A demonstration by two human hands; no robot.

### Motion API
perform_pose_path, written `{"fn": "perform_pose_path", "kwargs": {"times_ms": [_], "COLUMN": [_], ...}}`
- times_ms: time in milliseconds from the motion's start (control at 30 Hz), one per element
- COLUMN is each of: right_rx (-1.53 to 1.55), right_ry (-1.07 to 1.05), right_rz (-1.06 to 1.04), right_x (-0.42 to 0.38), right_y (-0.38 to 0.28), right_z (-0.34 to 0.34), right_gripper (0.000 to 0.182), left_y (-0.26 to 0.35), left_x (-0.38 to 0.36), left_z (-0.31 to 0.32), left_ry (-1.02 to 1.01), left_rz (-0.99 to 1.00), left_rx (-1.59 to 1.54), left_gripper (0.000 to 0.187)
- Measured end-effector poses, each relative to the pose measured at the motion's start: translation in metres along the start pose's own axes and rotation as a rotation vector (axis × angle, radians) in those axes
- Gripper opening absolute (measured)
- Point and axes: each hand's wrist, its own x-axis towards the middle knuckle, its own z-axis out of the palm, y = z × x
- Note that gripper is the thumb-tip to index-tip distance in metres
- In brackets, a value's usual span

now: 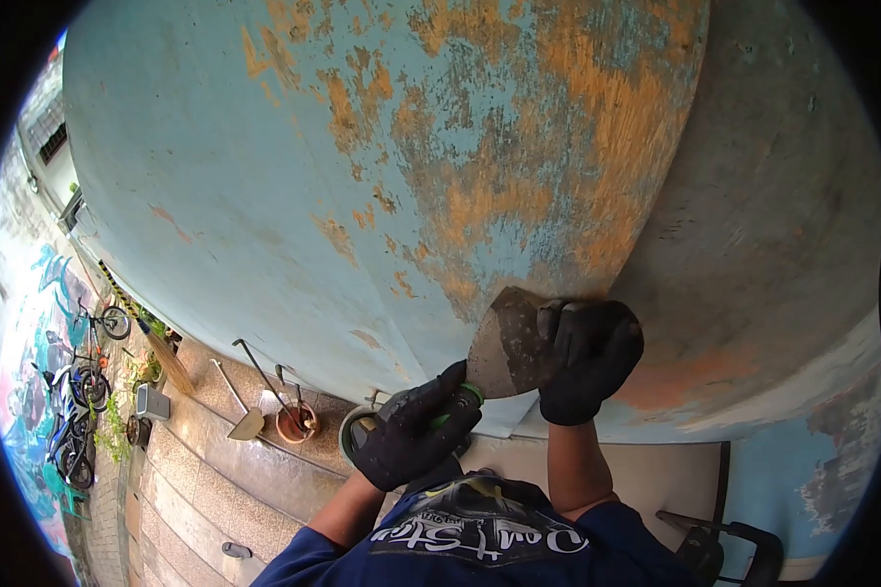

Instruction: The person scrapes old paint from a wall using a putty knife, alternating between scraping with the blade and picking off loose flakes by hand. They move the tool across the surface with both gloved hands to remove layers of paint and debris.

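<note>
My left hand (411, 430), in a black glove, is wrapped round the green and black handle of a wide scraper (502, 342). The scraper's grey, stained metal blade points up and to the right. My right hand (592, 357), also gloved in black, is closed at the right edge of the blade, its fingers pressed against it. Behind both hands rises a wall (235, 186) with blue paint, worn through to orange and grey patches at the upper middle. The blade is near the lower end of the worn area; whether it touches the wall is unclear.
At lower left a reddish pot (298, 423) stands on the tiled floor (230, 489), beside a long-handled dustpan (248, 425). A round green-rimmed container (350, 432) is partly behind my left hand. Bicycles (90, 383) and a motorbike are at far left. A black frame (754, 548) is at lower right.
</note>
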Motion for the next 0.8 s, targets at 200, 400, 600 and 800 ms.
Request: {"fn": "perform_pose_path", "kwargs": {"times_ms": [200,400,600,800], "right_rx": [-0.351,-0.044,0.022,0.037], "right_ry": [-0.051,0.005,-0.104,-0.015], "right_rz": [-0.255,-0.053,-0.035,0.009], "right_x": [-0.001,-0.002,-0.002,-0.006], "right_y": [0.018,0.006,-0.006,-0.003], "right_z": [-0.02,-0.005,0.008,0.01], "right_gripper": [0.05,0.05,0.05,0.05], "left_y": [0.005,0.008,0.01,0.003], "left_x": [-0.004,-0.003,-0.002,-0.002], "left_z": [0.001,0.002,-0.005,-0.007], "left_ry": [-0.013,0.001,0.017,0.02], "left_rz": [-0.047,-0.031,-0.035,-0.022], "left_rx": [-0.024,-0.009,0.018,0.078], "left_gripper": [0.052,0.053,0.052,0.053]}}
